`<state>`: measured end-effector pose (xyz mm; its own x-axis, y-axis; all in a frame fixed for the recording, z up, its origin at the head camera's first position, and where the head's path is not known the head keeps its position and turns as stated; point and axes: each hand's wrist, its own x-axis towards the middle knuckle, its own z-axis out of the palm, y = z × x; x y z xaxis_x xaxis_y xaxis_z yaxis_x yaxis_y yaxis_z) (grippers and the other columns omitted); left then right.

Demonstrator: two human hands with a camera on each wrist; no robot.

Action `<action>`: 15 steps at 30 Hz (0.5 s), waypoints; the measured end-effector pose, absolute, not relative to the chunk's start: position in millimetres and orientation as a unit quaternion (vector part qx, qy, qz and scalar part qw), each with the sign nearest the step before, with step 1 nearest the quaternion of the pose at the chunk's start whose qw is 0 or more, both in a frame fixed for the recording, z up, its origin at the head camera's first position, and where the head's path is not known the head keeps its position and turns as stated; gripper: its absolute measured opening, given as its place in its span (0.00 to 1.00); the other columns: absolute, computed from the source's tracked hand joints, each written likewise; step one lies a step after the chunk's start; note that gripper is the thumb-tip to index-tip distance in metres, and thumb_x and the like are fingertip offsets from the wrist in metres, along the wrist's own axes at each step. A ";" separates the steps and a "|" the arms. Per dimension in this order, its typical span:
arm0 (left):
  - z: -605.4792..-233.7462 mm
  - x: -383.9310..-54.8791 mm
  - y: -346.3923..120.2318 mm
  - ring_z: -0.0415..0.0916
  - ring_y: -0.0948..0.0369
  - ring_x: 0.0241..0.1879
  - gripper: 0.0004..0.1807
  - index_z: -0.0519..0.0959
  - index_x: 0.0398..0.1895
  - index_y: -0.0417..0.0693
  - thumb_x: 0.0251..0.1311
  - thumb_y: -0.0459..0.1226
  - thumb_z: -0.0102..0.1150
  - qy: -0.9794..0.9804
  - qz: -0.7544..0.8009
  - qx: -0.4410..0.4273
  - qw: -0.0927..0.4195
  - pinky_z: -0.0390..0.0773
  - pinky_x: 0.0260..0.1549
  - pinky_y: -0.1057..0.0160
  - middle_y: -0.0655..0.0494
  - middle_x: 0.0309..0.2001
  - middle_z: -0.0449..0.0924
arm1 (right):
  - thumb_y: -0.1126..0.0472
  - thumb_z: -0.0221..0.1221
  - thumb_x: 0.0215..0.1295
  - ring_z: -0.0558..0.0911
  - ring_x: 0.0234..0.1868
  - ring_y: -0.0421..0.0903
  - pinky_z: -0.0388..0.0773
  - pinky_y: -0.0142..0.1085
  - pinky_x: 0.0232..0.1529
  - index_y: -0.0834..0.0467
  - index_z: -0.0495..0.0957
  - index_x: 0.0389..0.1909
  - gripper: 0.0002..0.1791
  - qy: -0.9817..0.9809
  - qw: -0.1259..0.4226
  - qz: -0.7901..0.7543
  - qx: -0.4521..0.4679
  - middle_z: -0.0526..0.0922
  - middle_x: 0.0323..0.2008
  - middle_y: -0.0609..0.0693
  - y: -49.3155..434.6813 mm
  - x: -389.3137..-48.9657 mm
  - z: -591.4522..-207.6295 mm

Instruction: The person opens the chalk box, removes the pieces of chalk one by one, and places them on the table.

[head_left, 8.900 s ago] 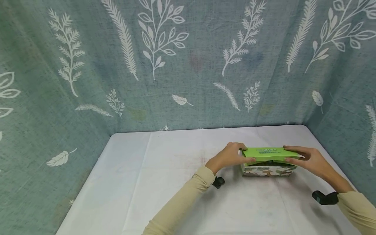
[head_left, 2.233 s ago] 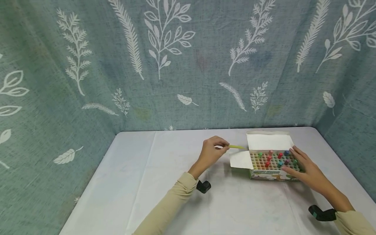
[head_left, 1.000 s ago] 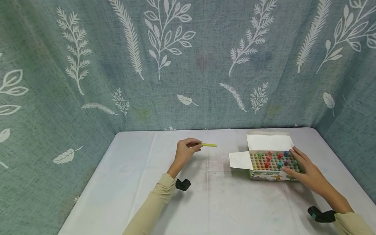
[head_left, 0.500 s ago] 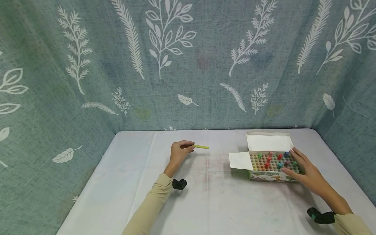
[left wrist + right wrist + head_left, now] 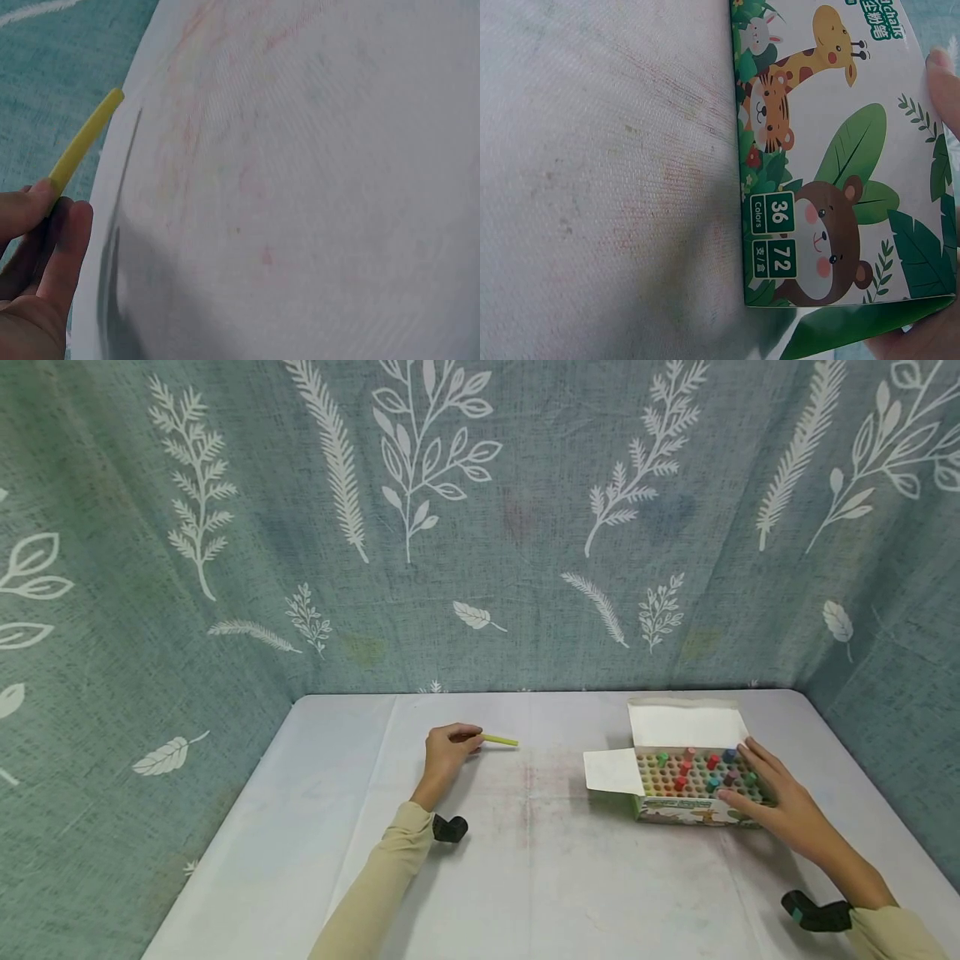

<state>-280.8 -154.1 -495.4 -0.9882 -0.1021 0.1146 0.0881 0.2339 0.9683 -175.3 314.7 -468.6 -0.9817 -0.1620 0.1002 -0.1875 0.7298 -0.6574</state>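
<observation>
My left hand (image 5: pixel 445 758) pinches a yellow chalk stick (image 5: pixel 498 740) between thumb and fingers, left of the table's middle. In the left wrist view the chalk (image 5: pixel 82 142) points up and away from the fingertips, over the white cloth. On the right, my right hand (image 5: pixel 791 810) holds the right end of an opened chalk box (image 5: pixel 678 812), thumb at its near edge and fingers towards the back corner. In the right wrist view the box's printed front (image 5: pixel 817 150) shows cartoon animals, with a thumb at its top edge.
Several coloured chalks stand in the box's holed insert (image 5: pixel 701 772). Its white lid (image 5: pixel 686 722) is folded back, and a side flap (image 5: pixel 613 771) sticks out left. A white cloth (image 5: pixel 525 877) with faint stains covers the table; a leaf-patterned curtain (image 5: pixel 517 610) surrounds it.
The green box has been opened, and a yellow chalk is in my left hand, which has moved left, away from the box, and slightly lower. My right hand has stayed at the box since it was opened.
</observation>
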 end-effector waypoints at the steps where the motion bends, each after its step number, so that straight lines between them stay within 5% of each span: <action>1: -495.9 -281.1 -155.1 0.82 0.47 0.35 0.11 0.83 0.40 0.30 0.53 0.27 0.65 -0.782 -0.618 0.008 0.077 0.82 0.36 0.55 0.41 0.35 0.83 | 0.49 0.59 0.64 0.42 0.68 0.73 0.51 0.75 0.46 0.55 0.40 0.75 0.48 -0.929 0.018 0.357 0.094 0.35 0.74 0.59 314.5 -175.4 -469.0; 15: -502.0 -290.2 -164.7 0.81 0.53 0.28 0.08 0.85 0.37 0.35 0.53 0.28 0.66 -0.832 -0.549 0.015 0.078 0.81 0.26 0.62 0.46 0.31 0.83 | 0.47 0.58 0.64 0.41 0.69 0.72 0.50 0.75 0.47 0.57 0.40 0.75 0.49 -0.932 0.012 0.353 0.083 0.35 0.74 0.62 312.2 -175.4 -465.9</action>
<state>-290.2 -164.7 -502.0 -0.9874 -0.1099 0.1141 0.0615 0.3977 0.9154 -175.4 312.2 -465.9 -0.9859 -0.1468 0.0807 -0.1635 0.7369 -0.6559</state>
